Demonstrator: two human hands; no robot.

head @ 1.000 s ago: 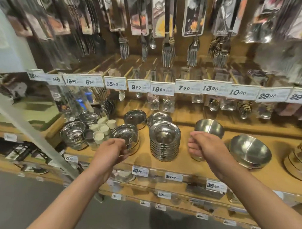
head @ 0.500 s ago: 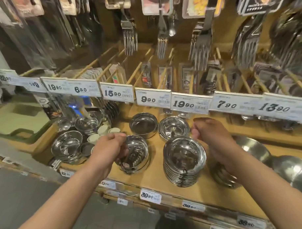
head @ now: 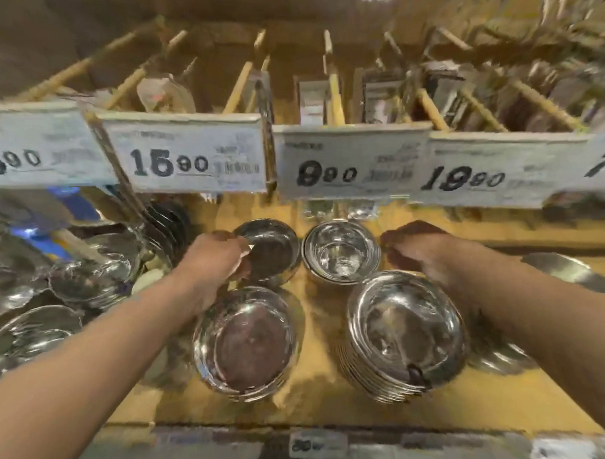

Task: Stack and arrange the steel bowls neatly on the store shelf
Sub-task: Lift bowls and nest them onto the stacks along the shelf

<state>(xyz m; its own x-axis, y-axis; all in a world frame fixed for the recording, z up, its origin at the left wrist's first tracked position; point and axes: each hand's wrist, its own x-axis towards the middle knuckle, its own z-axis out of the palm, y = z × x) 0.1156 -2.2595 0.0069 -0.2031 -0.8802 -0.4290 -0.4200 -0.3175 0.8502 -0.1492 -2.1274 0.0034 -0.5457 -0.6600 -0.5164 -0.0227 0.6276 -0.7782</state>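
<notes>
left of centre in the frame, the left hand (head: 214, 258) curls its fingers over the near rim of a small steel bowl (head: 272, 252) at the back of the wooden shelf (head: 318, 318), with a wider stack (head: 245, 339) just below it in the frame. at centre a second small bowl stack (head: 341, 250) sits untouched; these look light, rigid and slick, so the rim seems the best hold. right of centre, the right hand (head: 420, 251) hovers loosely curled beside that stack, above a tall stack (head: 406, 332), holding nothing i can see.

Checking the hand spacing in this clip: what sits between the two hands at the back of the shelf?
In the head view, two steel bowls sit between the left hand and right hand: a dark-looking bowl at the left fingers and a shiny bowl.
</notes>
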